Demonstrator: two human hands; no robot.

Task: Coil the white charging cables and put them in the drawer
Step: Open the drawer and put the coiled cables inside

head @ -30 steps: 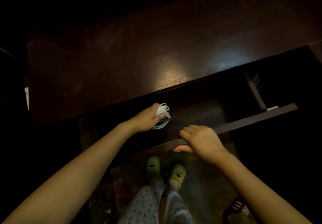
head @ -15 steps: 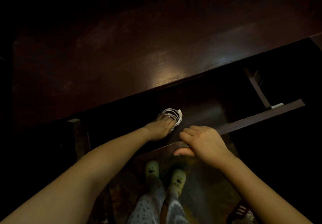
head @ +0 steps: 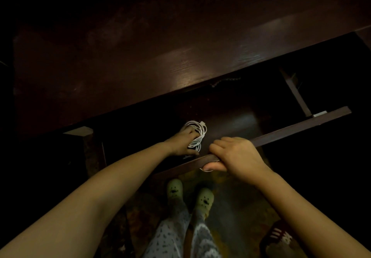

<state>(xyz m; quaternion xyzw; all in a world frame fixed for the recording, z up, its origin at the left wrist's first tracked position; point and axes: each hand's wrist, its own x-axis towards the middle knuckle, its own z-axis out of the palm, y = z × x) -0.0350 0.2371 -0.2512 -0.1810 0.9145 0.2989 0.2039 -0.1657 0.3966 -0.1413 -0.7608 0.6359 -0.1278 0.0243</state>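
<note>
Cable: a white coil (head: 196, 135) lay low inside the open drawer, near its front edge, with one plug end poking out at the top right of the loops.
Left hand: the left hand (head: 183, 142) was down in the drawer on the coil, fingers curled around the loops and the thumb along the near side (whether it was squeezing or merely resting there could not be told in the dim light).
Drawer: the drawer (head: 230, 117) stood pulled out from under the desk, its dark wooden floor catching a faint sheen to the right of the coil; the far right part was in deep shadow.
Drawer front: the front (head: 297, 130) ran as a dark strip slanting from lower left up to upper right, with a pale fitting where the right side rail met it.
Right hand: the right hand (head: 233, 154) was closed over the top of the front, fingers folded over the inner side and the thumb pressed underneath, just beside the coil but not touching it.
Desk: the desk (head: 140, 67) was dark wood with a soft glare near its front edge.
Below: two pale green slippers (head: 189, 194) with little faces and patterned trousers stood on the floor under the front.
</note>
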